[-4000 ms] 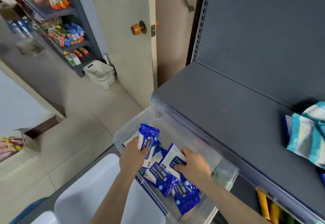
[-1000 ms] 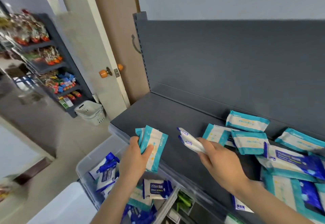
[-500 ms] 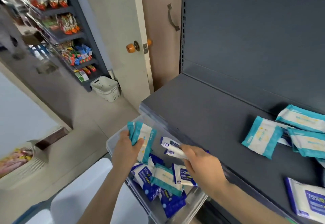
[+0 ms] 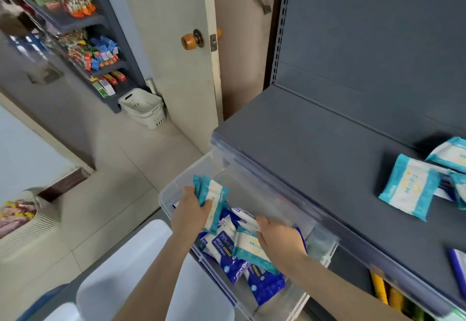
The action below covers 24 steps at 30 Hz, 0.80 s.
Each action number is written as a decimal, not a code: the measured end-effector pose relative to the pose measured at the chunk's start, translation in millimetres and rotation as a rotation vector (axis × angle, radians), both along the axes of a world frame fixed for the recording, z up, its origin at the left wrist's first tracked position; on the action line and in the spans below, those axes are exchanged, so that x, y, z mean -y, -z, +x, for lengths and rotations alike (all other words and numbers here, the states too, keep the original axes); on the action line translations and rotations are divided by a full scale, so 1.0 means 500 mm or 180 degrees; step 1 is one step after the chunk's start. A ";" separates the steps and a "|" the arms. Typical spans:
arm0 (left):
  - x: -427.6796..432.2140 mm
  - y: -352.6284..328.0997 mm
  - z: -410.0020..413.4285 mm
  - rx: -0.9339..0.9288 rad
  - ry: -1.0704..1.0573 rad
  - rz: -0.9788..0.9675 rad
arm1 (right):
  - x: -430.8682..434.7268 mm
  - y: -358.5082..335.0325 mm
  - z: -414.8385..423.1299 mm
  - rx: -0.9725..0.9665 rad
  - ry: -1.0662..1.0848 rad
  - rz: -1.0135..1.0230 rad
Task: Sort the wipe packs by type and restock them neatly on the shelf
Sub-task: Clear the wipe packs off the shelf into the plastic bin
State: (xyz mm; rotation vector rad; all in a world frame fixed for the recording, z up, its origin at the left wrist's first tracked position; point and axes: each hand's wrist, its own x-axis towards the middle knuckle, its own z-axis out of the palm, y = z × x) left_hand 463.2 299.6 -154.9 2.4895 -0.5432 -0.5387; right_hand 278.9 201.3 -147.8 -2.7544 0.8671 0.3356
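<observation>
My left hand (image 4: pixel 190 213) grips two teal-and-white wipe packs (image 4: pixel 211 201), held upright over the clear plastic bin (image 4: pixel 176 189). My right hand (image 4: pixel 278 238) is down inside the bin and holds white-and-blue wipe packs (image 4: pixel 245 216). Below it lie a teal wipe pack (image 4: pixel 248 247) and several dark blue alcohol wipe packs (image 4: pixel 227 252). On the grey shelf (image 4: pixel 315 149), at the right, rest more teal wipe packs (image 4: pixel 409 189).
The bin stands against the shelf's front edge, above a white chair seat (image 4: pixel 131 270). A white basket (image 4: pixel 145 107) sits on the floor by a door (image 4: pixel 176 43). A snack rack (image 4: pixel 85 43) fills the far left. Yellow items (image 4: pixel 378 288) stand on the lower shelf.
Over the last second both hands came down from the shelf's front edge to the bin. My right hand with its blue-and-white packs sank lower into the bin. The view tilted downward.
</observation>
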 end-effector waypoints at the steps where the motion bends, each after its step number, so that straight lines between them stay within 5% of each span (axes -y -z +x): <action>1: 0.003 0.006 0.002 -0.0042 0.0008 -0.0011 | 0.000 0.008 0.006 -0.0075 0.0029 -0.0057; 9: 0.020 0.031 0.008 -0.0030 0.0211 0.0164 | 0.011 0.047 0.026 0.0111 -0.0030 0.0208; 14: 0.016 0.012 0.001 0.0416 0.0527 0.0244 | 0.005 0.006 -0.021 0.1227 -0.0006 0.0045; 24: 0.178 -0.129 -0.153 0.0754 0.1409 -0.0865 | 0.117 -0.137 -0.203 0.1874 0.0683 -0.0728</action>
